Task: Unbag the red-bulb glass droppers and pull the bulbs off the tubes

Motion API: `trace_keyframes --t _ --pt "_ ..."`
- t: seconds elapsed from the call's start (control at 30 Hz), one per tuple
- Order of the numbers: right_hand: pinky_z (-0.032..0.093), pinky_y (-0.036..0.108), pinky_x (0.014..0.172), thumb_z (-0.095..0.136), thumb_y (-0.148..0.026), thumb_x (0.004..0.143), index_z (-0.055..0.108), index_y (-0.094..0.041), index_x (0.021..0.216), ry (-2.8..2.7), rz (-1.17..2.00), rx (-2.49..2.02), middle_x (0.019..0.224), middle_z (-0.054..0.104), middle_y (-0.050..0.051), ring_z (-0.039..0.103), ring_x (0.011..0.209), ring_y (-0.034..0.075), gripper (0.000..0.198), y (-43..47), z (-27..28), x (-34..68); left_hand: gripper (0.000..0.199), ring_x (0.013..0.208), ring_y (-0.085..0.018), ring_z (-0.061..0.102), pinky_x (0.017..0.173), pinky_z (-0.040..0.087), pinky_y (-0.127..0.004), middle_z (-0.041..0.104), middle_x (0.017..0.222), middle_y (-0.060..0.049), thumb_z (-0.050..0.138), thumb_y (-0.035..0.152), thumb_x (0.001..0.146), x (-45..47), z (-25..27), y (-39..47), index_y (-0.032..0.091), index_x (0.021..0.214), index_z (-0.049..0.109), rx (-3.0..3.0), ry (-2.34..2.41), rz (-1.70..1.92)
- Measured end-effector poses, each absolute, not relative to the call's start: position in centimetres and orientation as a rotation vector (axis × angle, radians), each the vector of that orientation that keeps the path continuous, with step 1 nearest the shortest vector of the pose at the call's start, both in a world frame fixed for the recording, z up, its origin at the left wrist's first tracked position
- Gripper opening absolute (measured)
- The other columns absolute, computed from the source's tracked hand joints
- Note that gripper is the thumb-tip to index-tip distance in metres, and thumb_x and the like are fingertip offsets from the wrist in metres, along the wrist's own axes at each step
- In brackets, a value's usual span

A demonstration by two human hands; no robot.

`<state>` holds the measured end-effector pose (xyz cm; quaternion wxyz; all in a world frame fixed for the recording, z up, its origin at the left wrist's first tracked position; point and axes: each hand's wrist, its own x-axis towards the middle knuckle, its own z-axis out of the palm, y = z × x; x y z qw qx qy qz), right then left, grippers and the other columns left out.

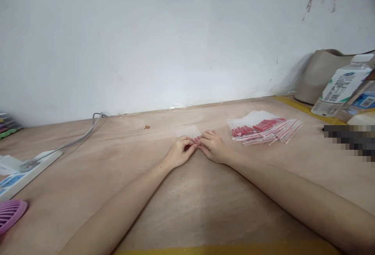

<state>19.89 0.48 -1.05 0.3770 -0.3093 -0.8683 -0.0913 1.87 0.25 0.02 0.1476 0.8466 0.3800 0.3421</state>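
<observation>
While both hands meet over the bare middle of the wooden table (164, 216), we see a small clear bag (189, 131) lying flat just beyond them, its near edge at the fingertips. Pinkish-red ends (196, 139) show in it close to the fingers, with a whitish, see-through part stretching away toward the wall. The left hand (182, 152) has its thumb and index finger brought together in a ring, the tips pinched at the bag's near edge. The right hand (215, 146) meets it there, thumb below and fingers curled over, also pinching; we cannot tell exactly how much of the plastic each one has.

To the right, well apart from the hands, a fanned pile of zip-seal bags (258, 128) holds similar red-ended sticks, and some of the bags show red lines along their near edges. From that likeness we judge that the step in hand is working the mouth of the small bag, most likely pressing it closed, though the fingers hide the seal and we cannot confirm it. If so, the next move calls for a firm pinch carried along the whole edge, one hand steadying the plastic while the other travels, with the red ends kept clear of the closure.
</observation>
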Motion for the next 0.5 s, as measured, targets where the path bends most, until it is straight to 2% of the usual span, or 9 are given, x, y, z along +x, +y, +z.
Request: trace_keyframes --t 0.23,0.43,0.5 --pt "0.033 0.031 0.074 0.049 -0.018 0.083 0.056 -0.016 0.076 -2.261 -0.277 -0.703 0.079 0.06 0.005 0.049 0.08 0.016 0.01 0.24 -0.72 19.88 0.027 0.082 -0.015 0.058 0.075 0.046 -0.028 0.062 0.093 -0.005 0.046 0.033 0.085 1.7 0.57 0.27 0.018 0.077 0.066 2.331 1.063 0.93" --pt "0.032 0.031 0.075 0.047 -0.018 0.083 0.057 -0.017 0.077 -2.287 -0.276 -0.779 0.081 0.059 0.005 0.048 0.081 0.017 0.012 -0.03 -0.61 19.93 0.016 0.096 -0.018 0.057 0.082 0.046 -0.03 0.061 0.103 -0.006 0.055 0.029 0.079 1.38 0.37 0.44 0.019 0.079 0.067 2.318 0.997 0.889" --pt "0.032 0.031 0.075 0.049 -0.019 0.082 0.058 -0.017 0.076 -2.287 -0.248 -0.797 0.081 0.059 0.005 0.048 0.082 0.017 0.011 -0.02 -0.61 19.93 0.015 0.095 -0.018 0.058 0.082 0.046 -0.031 0.062 0.102 -0.006 0.056 0.028 0.078 1.34 0.29 0.55 0.018 0.076 0.067 2.291 1.018 0.9"
